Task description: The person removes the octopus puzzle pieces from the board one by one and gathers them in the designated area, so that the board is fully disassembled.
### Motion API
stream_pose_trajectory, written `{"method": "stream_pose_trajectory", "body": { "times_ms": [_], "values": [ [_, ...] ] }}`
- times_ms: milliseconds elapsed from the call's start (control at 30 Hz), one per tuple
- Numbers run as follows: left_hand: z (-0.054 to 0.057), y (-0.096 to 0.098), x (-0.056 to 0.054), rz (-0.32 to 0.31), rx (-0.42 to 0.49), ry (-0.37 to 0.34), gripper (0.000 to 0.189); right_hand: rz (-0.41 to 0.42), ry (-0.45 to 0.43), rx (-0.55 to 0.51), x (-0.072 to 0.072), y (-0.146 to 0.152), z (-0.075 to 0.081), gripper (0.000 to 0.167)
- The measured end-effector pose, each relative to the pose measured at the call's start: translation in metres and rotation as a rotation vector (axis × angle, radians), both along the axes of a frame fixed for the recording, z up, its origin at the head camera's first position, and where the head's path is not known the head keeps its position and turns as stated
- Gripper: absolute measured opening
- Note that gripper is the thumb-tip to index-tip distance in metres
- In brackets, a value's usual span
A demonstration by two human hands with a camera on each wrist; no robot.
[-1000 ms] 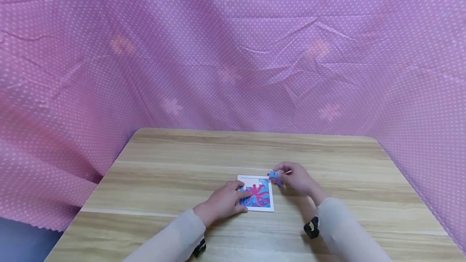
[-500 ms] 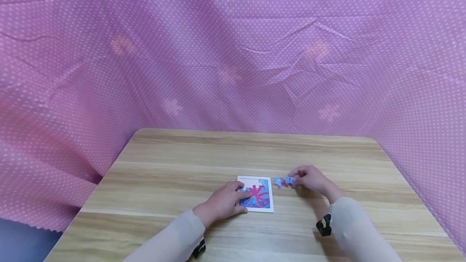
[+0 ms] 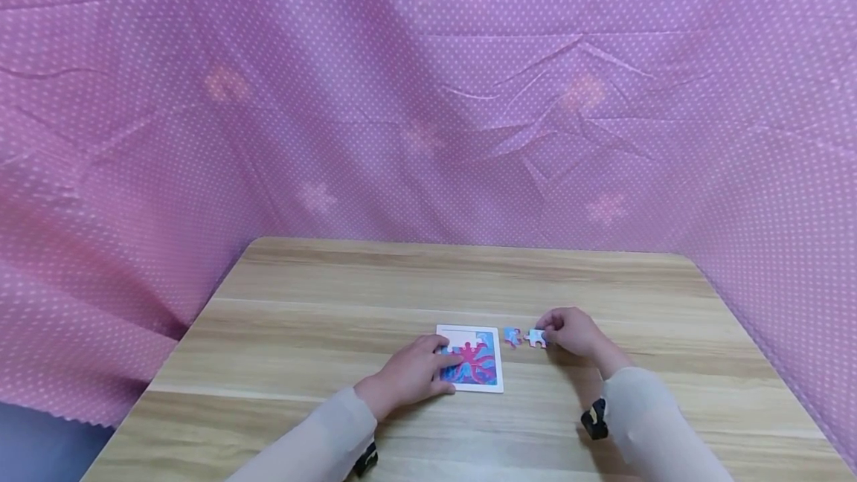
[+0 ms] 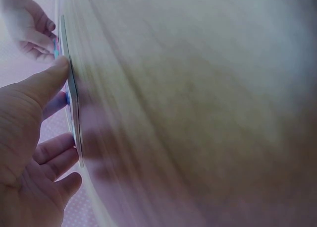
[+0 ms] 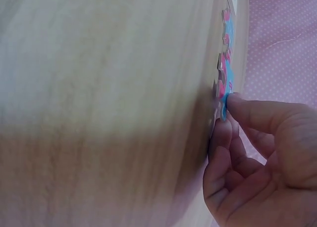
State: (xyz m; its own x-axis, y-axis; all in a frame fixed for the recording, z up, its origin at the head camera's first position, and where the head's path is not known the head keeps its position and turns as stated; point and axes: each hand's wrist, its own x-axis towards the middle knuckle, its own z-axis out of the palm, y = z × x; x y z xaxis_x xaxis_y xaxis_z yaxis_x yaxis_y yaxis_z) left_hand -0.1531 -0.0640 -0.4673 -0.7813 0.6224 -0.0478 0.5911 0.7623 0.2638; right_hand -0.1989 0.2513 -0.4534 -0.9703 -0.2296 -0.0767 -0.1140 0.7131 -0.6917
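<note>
The left hand [image 3: 410, 369], spread on the puzzle [image 3: 477, 370], likely steadies it; the right hand [image 3: 576, 330] pinches a piece [image 3: 536, 338] by its edge, perhaps for control.

Behind the bare left hand [image 3: 411, 370], the forearm wears a plain, pale cream left sleeve [image 3: 315, 437], its cuff looking slightly greyer. A matching right sleeve [image 3: 659, 422] covers the forearm behind the bare right hand [image 3: 574, 332]. Near each cuff, on the inner side, sits a small, chunky black band: left band [image 3: 366, 459], right band [image 3: 594, 420].
</note>
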Motion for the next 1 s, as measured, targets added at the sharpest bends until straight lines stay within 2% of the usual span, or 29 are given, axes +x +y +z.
{"method": "stream_pose_trajectory", "body": {
  "times_ms": [300, 533, 800, 1000],
  "values": [
    [-0.002, 0.000, -0.002, 0.005, 0.007, -0.005, 0.052, -0.034, 0.010, 0.051, -0.002, 0.000, 0.000, 0.009],
    [-0.001, 0.000, 0.000, 0.011, 0.032, -0.020, 0.053, -0.029, 0.043, 0.078, -0.001, -0.003, 0.002, 0.009],
    [0.002, 0.002, -0.003, 0.047, 0.105, -0.069, 0.060, -0.057, 0.004, -0.032, -0.005, -0.021, 0.002, 0.010],
    [0.004, 0.008, -0.005, 0.043, 0.112, -0.057, 0.061, -0.036, -0.046, -0.131, -0.003, -0.043, 0.003, 0.010]
  ]
}}
